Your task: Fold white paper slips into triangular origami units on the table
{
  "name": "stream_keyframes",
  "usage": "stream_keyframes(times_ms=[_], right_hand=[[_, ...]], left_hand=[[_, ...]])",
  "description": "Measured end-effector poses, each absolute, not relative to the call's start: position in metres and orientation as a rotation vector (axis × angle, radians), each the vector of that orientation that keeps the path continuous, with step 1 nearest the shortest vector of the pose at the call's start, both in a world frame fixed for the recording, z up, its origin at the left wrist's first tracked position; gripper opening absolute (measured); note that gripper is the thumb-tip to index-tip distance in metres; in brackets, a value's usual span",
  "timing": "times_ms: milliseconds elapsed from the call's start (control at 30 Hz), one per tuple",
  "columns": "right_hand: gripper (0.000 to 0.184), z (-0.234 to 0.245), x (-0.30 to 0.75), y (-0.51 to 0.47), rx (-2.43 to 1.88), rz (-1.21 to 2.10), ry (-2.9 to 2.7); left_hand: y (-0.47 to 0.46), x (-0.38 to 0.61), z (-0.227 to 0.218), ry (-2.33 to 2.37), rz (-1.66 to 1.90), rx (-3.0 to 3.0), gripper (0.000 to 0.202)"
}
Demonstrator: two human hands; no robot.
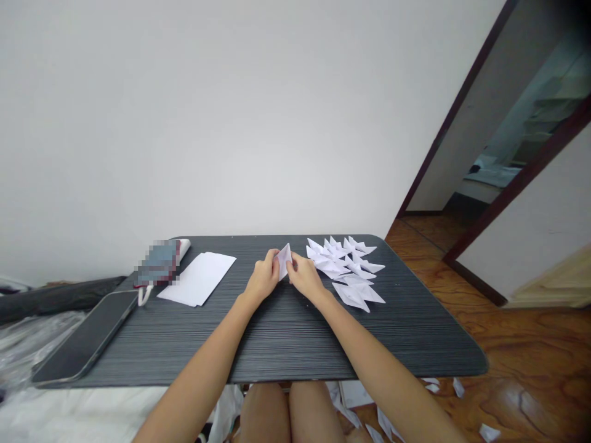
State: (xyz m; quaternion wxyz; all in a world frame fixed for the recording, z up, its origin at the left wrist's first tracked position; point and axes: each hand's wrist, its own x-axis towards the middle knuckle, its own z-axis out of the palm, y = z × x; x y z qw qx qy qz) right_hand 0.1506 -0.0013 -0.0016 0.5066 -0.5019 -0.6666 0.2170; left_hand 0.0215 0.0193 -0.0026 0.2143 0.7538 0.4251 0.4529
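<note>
Both of my hands meet over the middle of a dark striped table [286, 344]. My left hand [262, 278] and my right hand [303, 275] pinch a small folded white paper piece [284, 258] between their fingertips, holding it just above the tabletop. Right of my right hand lies a spread of several folded white paper shapes [347, 268]. A stack of flat white paper sheets [198, 278] lies to the left of my left hand.
A dark phone [87, 337] lies at the table's front left corner. A blurred dark object [159, 263] with a white cable sits behind it. Paper scraps [438, 387] litter the wooden floor on the right. A white wall stands behind, an open doorway at right.
</note>
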Motion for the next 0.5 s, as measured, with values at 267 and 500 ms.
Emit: stream_keyframes(times_ms=[267, 500], right_hand=[[0.038, 0.009, 0.161, 0.007, -0.889, 1.113, -1.349], [0.035, 0.009, 0.172, 0.009, -0.865, 0.942, -1.579]], left_hand=[[0.022, 0.020, 0.011, 0.772, 1.222, 1.389, 0.024], [0.022, 0.019, 0.010, 0.701, 1.187, 1.229, 0.025]])
